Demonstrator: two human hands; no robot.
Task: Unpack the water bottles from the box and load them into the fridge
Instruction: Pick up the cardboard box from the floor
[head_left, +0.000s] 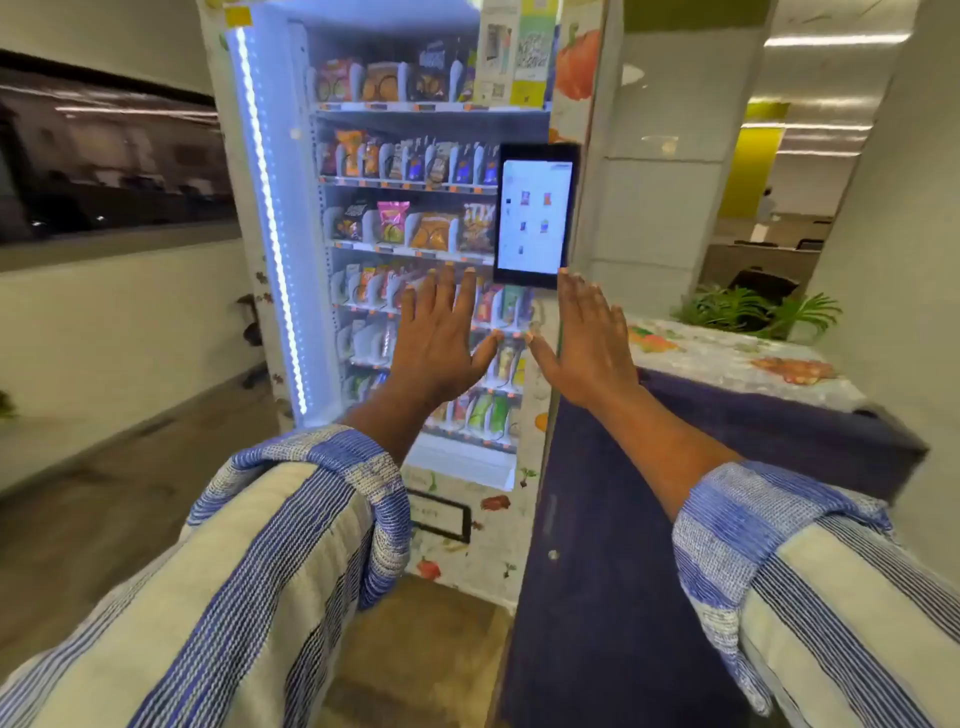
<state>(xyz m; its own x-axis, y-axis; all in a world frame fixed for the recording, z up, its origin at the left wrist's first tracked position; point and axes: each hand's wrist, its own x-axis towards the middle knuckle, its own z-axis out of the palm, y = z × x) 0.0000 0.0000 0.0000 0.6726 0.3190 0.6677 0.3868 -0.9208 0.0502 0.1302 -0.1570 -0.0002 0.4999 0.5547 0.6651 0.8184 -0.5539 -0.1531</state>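
Beyond rolled striped sleeves (291, 519), the left hand (436, 338) and right hand (592, 343) are held flat and empty before the lit fridge (457, 460), probably as a starting pose; no box or water bottles are shown

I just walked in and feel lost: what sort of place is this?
Probably an office corridor or break area: a lit snack vending cabinet with a touchscreen, and potted plants beside it.

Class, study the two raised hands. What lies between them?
In the head view, nothing is held between the left hand and the right hand; their thumb tips are apart. Behind that gap show snack packets on the machine's shelves.
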